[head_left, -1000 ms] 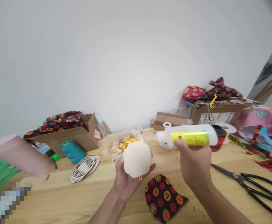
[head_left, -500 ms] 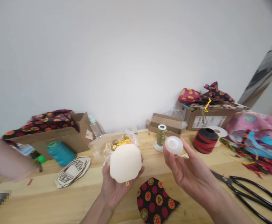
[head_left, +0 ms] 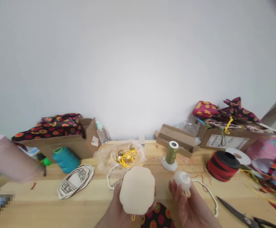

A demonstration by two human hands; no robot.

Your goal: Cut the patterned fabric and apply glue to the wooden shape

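My left hand [head_left: 115,207] is closed around a pale cream panel [head_left: 138,190] with a scalloped outline, its plain face toward me. A small yellow loop [head_left: 133,217] shows below its lower edge. To the right, my right hand [head_left: 186,205] has its fingers wrapped round a small white rounded plastic piece [head_left: 182,180] with a nub on top; its exact kind is unclear. Beneath and between the hands lies dark patterned fabric [head_left: 158,217], partly hidden. A thin cut-out frame [head_left: 111,179] sits partly behind the panel. Close to my right hand is a curved cream strip [head_left: 210,193].
Scissors [head_left: 238,213] lie at the front right. Behind are an olive thread spool [head_left: 172,153], a red-black ribbon roll [head_left: 223,166] and a bag with bells and yellow cord [head_left: 127,158]. Leftward are cut-out panels [head_left: 75,182], a teal thread cone [head_left: 65,160] and a cardboard box [head_left: 64,145].
The view has shifted, so the table sits lower. Both hands are lower in the picture, and my right hand has turned the white piece from its flat round end to its nubbed top.
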